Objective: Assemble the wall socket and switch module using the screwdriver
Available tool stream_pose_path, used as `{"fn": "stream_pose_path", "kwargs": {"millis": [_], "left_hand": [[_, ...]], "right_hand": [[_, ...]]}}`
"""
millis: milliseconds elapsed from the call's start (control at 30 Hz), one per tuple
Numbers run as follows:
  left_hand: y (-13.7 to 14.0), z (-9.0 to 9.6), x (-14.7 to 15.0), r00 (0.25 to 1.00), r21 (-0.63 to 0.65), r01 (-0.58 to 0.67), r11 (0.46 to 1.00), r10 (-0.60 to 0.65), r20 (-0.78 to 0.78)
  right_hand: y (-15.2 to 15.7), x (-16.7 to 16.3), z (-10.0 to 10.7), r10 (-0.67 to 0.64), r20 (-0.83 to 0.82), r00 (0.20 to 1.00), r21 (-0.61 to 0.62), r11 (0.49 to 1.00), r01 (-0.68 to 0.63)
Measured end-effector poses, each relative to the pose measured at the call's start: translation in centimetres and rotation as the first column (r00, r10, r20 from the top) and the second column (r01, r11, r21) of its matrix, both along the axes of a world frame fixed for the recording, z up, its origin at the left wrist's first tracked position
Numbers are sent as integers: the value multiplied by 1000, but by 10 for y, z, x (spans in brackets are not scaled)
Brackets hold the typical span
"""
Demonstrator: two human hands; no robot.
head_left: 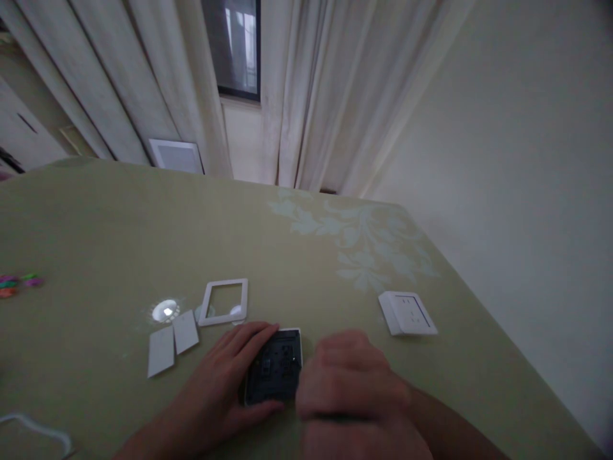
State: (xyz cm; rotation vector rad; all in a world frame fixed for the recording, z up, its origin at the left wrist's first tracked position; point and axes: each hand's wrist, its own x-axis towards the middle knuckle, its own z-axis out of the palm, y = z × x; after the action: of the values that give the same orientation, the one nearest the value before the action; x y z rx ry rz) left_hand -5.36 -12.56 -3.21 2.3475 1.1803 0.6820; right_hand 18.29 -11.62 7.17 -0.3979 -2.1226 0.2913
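My left hand (234, 377) grips a wall switch body (275, 370) by its left side, fingers on the far edge and thumb on the near edge. The dark inner face of the switch body points up, within a thin white rim. Right beside it, my right hand (354, 390) is closed in a fist, blurred and close to the camera. Whatever its fingers hold, if anything, is hidden. Past my left hand lies a white square frame (243, 300), and left of it are two white switch plates (161, 351), one slightly overlapping or touching the other.
A white wall socket (412, 314) lies on the green tablecloth (306, 255) to the right. Small coloured pieces (19, 282) sit at the far left. A white cable (43, 427) curves in at the lower left. Curtains (325, 96) and a wall (517, 160) stand behind the table.
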Motion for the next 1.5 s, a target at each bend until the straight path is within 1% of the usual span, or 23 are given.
{"fn": "stream_pose_path", "kwargs": {"millis": [67, 133, 167, 233, 300, 333, 433, 467, 600, 633, 700, 767, 800, 900, 967, 1067, 1100, 1167, 1267, 1300, 1367, 1433, 1500], "left_hand": [[0, 0, 0, 1000, -5, 1, 1000, -1, 14], [0, 0, 0, 1000, 3, 0, 1000, 0, 28], [0, 0, 0, 1000, 10, 6, 1000, -6, 30], [0, -1, 0, 1000, 29, 15, 999, -16, 21], [0, 0, -1, 1000, 48, 15, 999, -16, 20], [1, 0, -1, 1000, 50, 15, 999, -16, 20], [1, 2, 0, 1000, 42, 7, 999, -8, 22], [1, 2, 0, 1000, 36, 3, 999, -4, 19], [1, -2, -1, 1000, 34, 12, 999, -12, 15], [0, -3, -2, 1000, 35, 14, 999, -14, 11], [0, -5, -2, 1000, 31, 13, 999, -13, -3], [0, -5, -2, 1000, 19, 11, 1000, -11, -3], [0, -4, -2, 1000, 10, 9, 1000, -9, 1], [0, -1, -1, 1000, -3, 8, 1000, -8, 30], [-1, 1, 0, 999, -2, 12, 1000, -12, 44], [-1, 2, 1, 999, -4, 1, 1000, 0, 45], [-1, 2, 1, 999, -2, -9, 1000, 9, 46], [-1, 2, 1, 999, 3, -22, 1000, 22, 41], [0, 1, 0, 999, 42, -12, 999, 10, 39], [0, 0, 0, 999, 51, -5, 999, 4, 38], [1, -1, 0, 1000, 57, -3, 998, 1, 32], [1, -2, 0, 1000, 51, 0, 999, -1, 19], [1, -1, -1, 1000, 48, 9, 999, -10, 20]], "right_hand": [[12, 2, 21, 94, -123, 988, -74, 992, -104], [24, 7, 35, 108, -37, 993, -162, 980, -113], [29, 10, 39, 77, 27, 997, -140, 987, -72], [35, 16, 41, -74, 128, 989, 0, 997, 75], [38, 21, 40, -176, 126, 976, 115, 980, 162], [39, 23, 40, -163, 120, 979, 113, 982, 150], [39, 25, 41, 5, 140, 990, -19, 1000, -2], [39, 26, 42, 0, 152, 988, -17, 1000, 3], [37, 27, 44, -248, 118, 961, 222, 950, 218], [36, 26, 44, -234, 121, 965, 217, 955, 204], [36, 25, 45, -107, 155, 982, 80, 992, 96], [36, 24, 44, -31, 163, 986, -41, 998, 38], [36, 24, 44, -38, 152, 988, -34, 998, 44], [36, 23, 41, -119, 99, 988, 133, 985, 106], [36, 21, 42, -72, 111, 991, 130, 990, 58], [34, 19, 45, 148, 138, 979, -103, 986, -134], [33, 19, 45, 173, 137, 975, -154, 976, -152], [30, 20, 41, 69, 125, 990, -95, 994, -57], [29, 24, 38, -151, 99, 983, 108, 984, 140], [30, 26, 40, -139, 116, 983, 99, 987, 128], [33, 28, 46, 7, 162, 987, -76, 997, 6], [35, 30, 52, 180, 152, 972, -295, 947, -130], [36, 29, 52, 234, 130, 963, -356, 918, -175]]}}
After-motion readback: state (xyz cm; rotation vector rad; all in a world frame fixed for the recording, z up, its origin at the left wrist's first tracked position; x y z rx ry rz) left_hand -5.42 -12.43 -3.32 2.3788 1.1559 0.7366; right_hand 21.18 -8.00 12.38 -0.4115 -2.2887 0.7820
